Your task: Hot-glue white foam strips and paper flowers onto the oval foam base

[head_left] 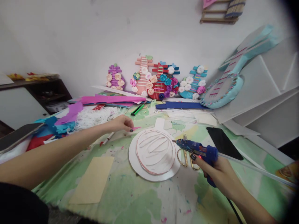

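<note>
My right hand (212,169) is wrapped round a blue glue gun (198,148), whose nozzle points left over the edge of a round white cardboard piece (155,154). A reddish ring and several raised pale lines mark the piece, and a short white tab sticks out at its top. My left hand (123,123) is up and left of the round piece, its fingers pinched at a small pink scrap (136,128). Gold-handled scissors (186,157) lie partly beneath the glue gun.
A black phone (223,143) lies at right. A yellow paper sheet (93,180) is at front left. White yarn (95,117) and coloured fabric sit left, with a green cutter (137,109) behind. Flower-trimmed guitar shapes (160,81) lean on the wall; a large light-blue one (224,81) stands right.
</note>
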{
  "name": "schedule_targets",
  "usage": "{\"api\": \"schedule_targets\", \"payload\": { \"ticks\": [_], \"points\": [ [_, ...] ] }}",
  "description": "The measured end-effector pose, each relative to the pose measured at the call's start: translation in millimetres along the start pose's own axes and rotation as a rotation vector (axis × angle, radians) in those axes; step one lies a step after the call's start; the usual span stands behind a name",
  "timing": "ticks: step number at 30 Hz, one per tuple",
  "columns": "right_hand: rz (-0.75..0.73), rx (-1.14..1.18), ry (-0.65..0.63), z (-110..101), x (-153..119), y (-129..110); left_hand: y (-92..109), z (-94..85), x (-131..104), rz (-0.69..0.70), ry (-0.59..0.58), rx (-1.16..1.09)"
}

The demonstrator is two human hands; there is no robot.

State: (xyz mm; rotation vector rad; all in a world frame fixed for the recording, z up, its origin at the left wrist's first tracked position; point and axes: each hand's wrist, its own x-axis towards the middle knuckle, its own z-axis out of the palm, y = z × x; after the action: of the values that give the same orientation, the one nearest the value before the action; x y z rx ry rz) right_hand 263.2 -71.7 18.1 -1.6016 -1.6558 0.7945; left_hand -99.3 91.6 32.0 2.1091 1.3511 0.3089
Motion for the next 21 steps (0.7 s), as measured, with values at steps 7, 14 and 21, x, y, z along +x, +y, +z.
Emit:
{"api": "schedule_targets", "payload": {
  "ticks": [7,14,21],
  "points": [
    [0.017,0.018,-0.022,2,0,-2,66,35.0,1,0.148,-0.139,-0.284],
    [0.041,0.018,-0.066,4,2,0,86,62.2,19,0.118,0.014,-0.071],
    [-0.030,0.042,-0.071,4,1,-2,88,80.8,14,0.091,0.108,0.044]
  ]
}}
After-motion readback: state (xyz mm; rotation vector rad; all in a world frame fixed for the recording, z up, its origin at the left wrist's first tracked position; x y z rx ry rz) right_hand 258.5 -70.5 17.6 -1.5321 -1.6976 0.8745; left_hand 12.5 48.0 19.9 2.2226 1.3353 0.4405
